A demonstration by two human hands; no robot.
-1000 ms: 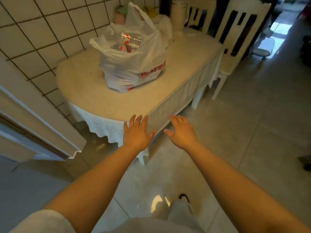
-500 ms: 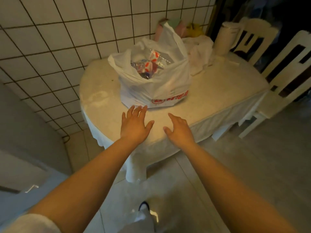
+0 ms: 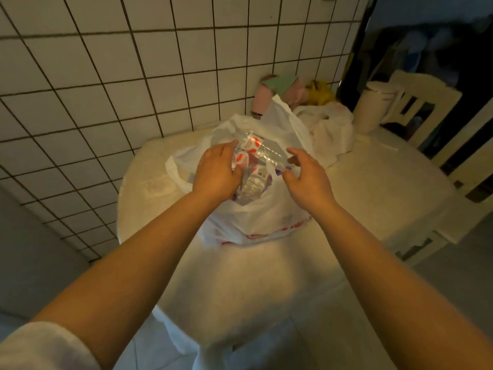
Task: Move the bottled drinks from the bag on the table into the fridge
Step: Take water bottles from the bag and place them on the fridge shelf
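Room: tiled wall (image 3: 106,84) behind a pale table (image 3: 373,188); white chairs (image 3: 424,102) at the right.
Bag: white plastic bag (image 3: 256,220) stands on the table, mouth open.
Bottles: clear bottled drinks (image 3: 253,153) with red-and-white labels lie inside.
Left hand: left hand (image 3: 217,173) reaches into the bag, fingers curving over the bottles; a firm grip cannot be told.
Right hand: right hand (image 3: 306,177) hovers at the bag's rim, fingers loosely spread, holding nothing.
Change: half a second ago both hands hung short of the bag; now they are at its mouth, so unloading is likely starting.
Fridge: not in view.
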